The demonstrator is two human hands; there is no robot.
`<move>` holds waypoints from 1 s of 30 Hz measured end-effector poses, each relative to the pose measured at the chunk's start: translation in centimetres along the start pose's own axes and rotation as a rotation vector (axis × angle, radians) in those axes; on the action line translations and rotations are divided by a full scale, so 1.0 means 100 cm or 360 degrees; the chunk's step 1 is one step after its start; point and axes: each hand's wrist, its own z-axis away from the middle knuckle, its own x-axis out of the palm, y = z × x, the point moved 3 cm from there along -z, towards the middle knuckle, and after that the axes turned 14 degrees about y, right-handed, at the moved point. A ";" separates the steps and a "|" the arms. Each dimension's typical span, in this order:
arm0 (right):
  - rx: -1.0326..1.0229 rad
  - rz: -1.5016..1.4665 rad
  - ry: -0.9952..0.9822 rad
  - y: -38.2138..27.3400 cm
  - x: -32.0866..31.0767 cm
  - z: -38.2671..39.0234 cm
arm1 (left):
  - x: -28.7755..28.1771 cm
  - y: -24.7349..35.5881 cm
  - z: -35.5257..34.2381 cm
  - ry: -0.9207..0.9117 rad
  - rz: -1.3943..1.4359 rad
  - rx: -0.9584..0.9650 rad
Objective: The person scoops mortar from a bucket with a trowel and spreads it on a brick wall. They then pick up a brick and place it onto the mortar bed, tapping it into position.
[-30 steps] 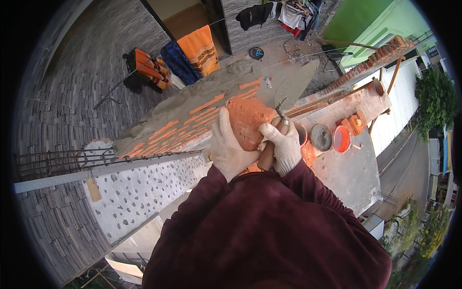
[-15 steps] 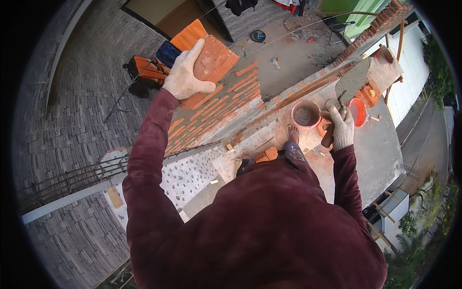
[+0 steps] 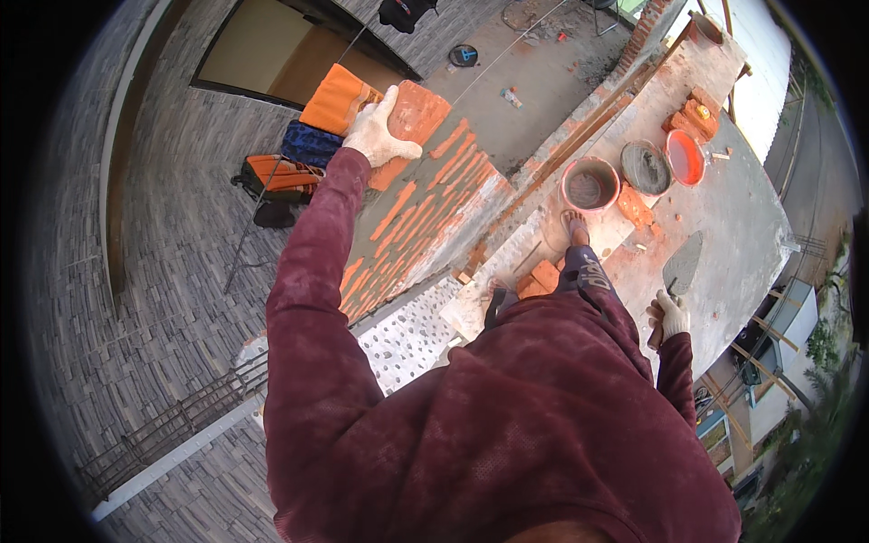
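Note:
My left hand [image 3: 381,132], in a pale work glove, is closed on an orange-red brick [image 3: 422,112] at the top of a brick wall [image 3: 425,213]. Its thumb is spread along the near side of the brick. Whether the brick's underside rests fully on the wall, I cannot tell. Grey mortar shows between the wall's courses. Down by my right side, my gloved right hand [image 3: 672,316] grips the handle of a trowel [image 3: 684,262]. The trowel's broad, pointed blade is grey with mortar and points away from me.
Ahead of my right foot stand a bucket [image 3: 590,186], a mortar-filled bucket [image 3: 646,170] and a red bucket [image 3: 685,159]. Loose bricks [image 3: 692,118] lie beyond, others [image 3: 540,279] by my feet. A taut string [image 3: 507,59] runs near the wall. The platform edge drops off at right.
The trowel has swung back from beyond the buckets to my right side. My left hand stays on the brick at the wall top. The whole view has shifted slightly.

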 end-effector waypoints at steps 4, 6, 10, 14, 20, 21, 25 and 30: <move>-0.0044 0.0151 -0.0074 -0.005 0.010 -0.002 | 0.012 -0.008 0.001 0.0003 -0.0010 0.0041; -0.0088 0.0200 -0.0134 -0.016 0.021 -0.001 | 0.010 -0.005 -0.003 0.0010 -0.0020 0.0049; -0.0171 0.0283 -0.0241 -0.043 0.041 0.004 | 0.004 0.013 0.001 0.0051 -0.0095 0.0013; -0.0207 0.0288 -0.0306 -0.065 0.059 0.014 | 0.005 0.013 0.002 0.0043 -0.0178 0.0013; -0.0209 0.0338 -0.0361 -0.082 0.074 0.032 | 0.012 0.003 -0.001 0.0043 -0.0205 0.0050; -0.0212 0.0358 -0.0390 -0.087 0.078 0.038 | 0.012 0.004 -0.001 0.0051 -0.0214 0.0078; -0.0346 0.0521 -0.0496 -0.104 0.096 0.055 | 0.013 0.010 -0.001 0.0034 -0.0269 0.0095; -0.0875 0.0403 -0.0664 -0.152 0.139 0.113 | 0.014 0.011 -0.001 0.0042 -0.0247 0.0096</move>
